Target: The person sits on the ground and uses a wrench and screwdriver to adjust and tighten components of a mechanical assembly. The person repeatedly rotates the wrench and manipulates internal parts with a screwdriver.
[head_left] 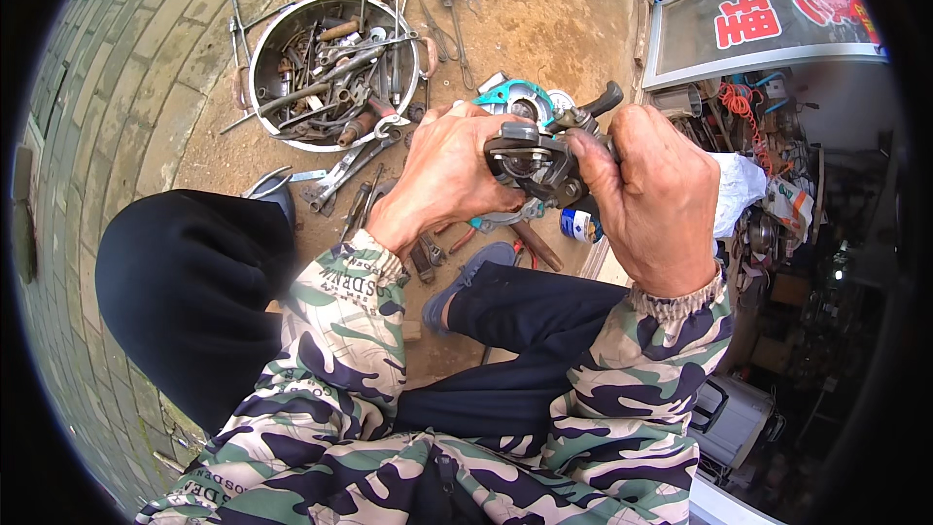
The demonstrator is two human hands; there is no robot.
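In front of me, a black metal mechanism (528, 157) with a rounded cap and a bright inner part is held up between my hands. My left hand (449, 165) is wrapped round its left side, fingers closed. At its right end, my right hand (661, 196) is curled, thumb pressed against the dark metal; what lies inside that fist is hidden. A black curved lever (604, 100) sticks out beyond the right hand. Behind and below the mechanism shows a teal machine casing (507, 95) with a round metal opening, partly covered by my hands.
A round metal basin (260, 102) full of wrenches and other tools stands at the far left. Several wrenches (342, 170) lie beside it. A hammer (536, 245) and a blue-and-white can (577, 225) are by my shoe (468, 284). A framed glass panel (680, 44) and cluttered shelves stand right.
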